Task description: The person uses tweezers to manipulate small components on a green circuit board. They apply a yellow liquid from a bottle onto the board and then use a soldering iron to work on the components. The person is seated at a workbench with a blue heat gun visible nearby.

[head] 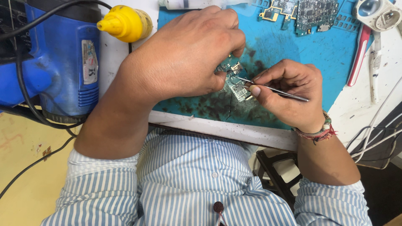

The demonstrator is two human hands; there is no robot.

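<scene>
My left hand [188,54] presses down on a small green circuit board [236,88] that lies on the stained blue work mat [276,50]; thumb and fingertips pinch its left and upper edges. My right hand [289,90] grips thin metal tweezers [272,89], whose tips point left onto the board next to a small metal part. Much of the board is hidden under my left hand.
Two more circuit boards [301,12] lie at the mat's far edge. A yellow squeeze bottle [125,23] and a blue machine [54,58] with black cables stand at left. A magnifier [377,14], red-handled tool [358,54] and white cables [377,134] are at right.
</scene>
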